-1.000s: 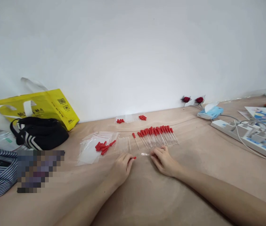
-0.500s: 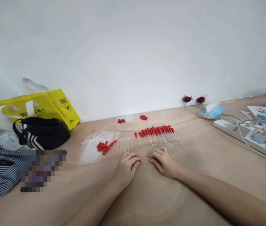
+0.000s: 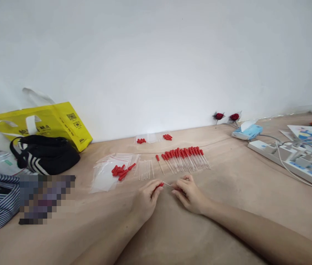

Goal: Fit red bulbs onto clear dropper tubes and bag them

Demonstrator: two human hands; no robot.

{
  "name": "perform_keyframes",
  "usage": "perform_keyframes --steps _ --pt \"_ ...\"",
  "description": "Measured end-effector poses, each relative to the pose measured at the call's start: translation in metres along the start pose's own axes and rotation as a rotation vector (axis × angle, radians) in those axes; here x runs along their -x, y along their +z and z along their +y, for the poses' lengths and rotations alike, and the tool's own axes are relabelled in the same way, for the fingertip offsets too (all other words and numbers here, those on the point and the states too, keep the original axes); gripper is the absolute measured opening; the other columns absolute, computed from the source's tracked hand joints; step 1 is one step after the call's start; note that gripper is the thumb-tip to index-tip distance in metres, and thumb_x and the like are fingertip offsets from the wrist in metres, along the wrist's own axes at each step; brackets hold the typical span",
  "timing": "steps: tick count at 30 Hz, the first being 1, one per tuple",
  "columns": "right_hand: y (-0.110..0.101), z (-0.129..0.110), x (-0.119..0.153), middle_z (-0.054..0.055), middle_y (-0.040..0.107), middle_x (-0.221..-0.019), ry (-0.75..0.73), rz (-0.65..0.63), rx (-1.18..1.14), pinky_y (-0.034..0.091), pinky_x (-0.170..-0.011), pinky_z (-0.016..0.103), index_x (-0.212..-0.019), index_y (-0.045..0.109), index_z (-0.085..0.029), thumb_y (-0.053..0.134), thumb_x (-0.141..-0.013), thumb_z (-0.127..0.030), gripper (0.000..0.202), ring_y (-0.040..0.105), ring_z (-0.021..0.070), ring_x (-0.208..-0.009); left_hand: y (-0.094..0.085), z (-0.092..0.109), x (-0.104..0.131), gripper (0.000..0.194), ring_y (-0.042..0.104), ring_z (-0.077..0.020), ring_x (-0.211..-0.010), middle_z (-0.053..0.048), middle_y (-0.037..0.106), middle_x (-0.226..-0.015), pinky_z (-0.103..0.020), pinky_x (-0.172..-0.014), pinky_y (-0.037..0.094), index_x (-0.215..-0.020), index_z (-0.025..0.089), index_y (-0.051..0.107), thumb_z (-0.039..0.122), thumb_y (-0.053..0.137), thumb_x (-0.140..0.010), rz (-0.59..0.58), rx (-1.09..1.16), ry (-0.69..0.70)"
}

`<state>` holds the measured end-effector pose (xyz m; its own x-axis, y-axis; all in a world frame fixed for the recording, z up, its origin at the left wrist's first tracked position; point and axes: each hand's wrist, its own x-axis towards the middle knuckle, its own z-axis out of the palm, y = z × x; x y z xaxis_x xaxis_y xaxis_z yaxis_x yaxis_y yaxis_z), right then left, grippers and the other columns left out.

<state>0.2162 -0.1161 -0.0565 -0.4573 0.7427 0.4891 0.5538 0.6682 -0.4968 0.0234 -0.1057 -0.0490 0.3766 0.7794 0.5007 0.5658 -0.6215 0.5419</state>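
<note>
I hold a matt, rubbery-looking red bulb (image 3: 160,184) and a smooth, see-through tube (image 3: 167,184), glass or plastic I cannot tell, at my smooth, faintly glossy tabletop (image 3: 183,235). Thin, shiny plastic bags (image 3: 103,179), a soft black cloth pouch (image 3: 59,154) and a hard plastic power strip (image 3: 259,147) share it, before a matt wall (image 3: 156,73).

From here I see two bare arms: the left forearm (image 3: 114,235) and the right forearm (image 3: 252,226), both slim and smooth in outline, thickening from narrow wrists (image 3: 206,207) toward the near side. A small dark spot (image 3: 126,227) marks the left one. The left hand (image 3: 146,200) and right hand (image 3: 189,195) are bare too, with slender fingers (image 3: 181,198), their nails too small to make out.
</note>
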Motion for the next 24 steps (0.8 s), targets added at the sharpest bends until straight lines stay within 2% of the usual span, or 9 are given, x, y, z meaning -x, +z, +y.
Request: perform_keyframes --steps 8,13,19,24 --pt "0.000 -0.001 0.000 -0.001 0.055 -0.068 -0.057 -0.029 0.016 0.027 -0.076 0.031 -0.076 0.044 -0.019 0.041 -0.081 -0.016 0.007 0.050 0.0117 -0.063 -0.002 0.007 0.000 0.019 0.061 -0.0139 -0.067 0.000 0.067 -0.074 -0.023 -0.062 0.047 -0.084 0.019 0.061 0.025 0.043 -0.084 -0.026 0.118 -0.102" --pt "-0.007 0.000 0.000 0.000 0.057 -0.070 -0.082 -0.070 0.062 0.024 -0.078 0.031 -0.082 0.049 -0.018 0.039 -0.083 -0.014 0.011 0.049 0.0118 -0.065 -0.004 0.008 0.001 0.020 0.061 -0.0164 -0.076 -0.003 0.067 -0.080 -0.026 -0.069 0.046 -0.083 0.018 0.061 0.025 0.043 -0.084 -0.018 0.108 -0.069" --pt "-0.015 0.005 -0.002 0.000 0.057 -0.069 -0.100 -0.163 0.104 0.021 -0.077 0.032 -0.082 0.053 -0.018 0.039 -0.084 -0.017 0.014 0.048 0.0120 -0.065 -0.006 0.009 0.001 0.020 0.060 -0.0149 -0.069 0.000 0.067 -0.072 -0.034 -0.080 0.040 -0.075 0.020 0.059 0.022 0.041 -0.084 -0.089 0.026 0.023" --pt "-0.013 0.009 -0.002 -0.001 0.056 -0.067 -0.051 -0.086 0.031 0.023 -0.075 0.031 -0.076 0.048 -0.018 0.040 -0.083 -0.016 0.011 0.049 0.0117 -0.063 -0.006 0.010 0.000 0.020 0.059 -0.0145 -0.065 0.001 0.066 -0.069 -0.035 -0.081 0.040 -0.075 0.020 0.058 0.025 0.041 -0.084 -0.074 0.013 -0.015"
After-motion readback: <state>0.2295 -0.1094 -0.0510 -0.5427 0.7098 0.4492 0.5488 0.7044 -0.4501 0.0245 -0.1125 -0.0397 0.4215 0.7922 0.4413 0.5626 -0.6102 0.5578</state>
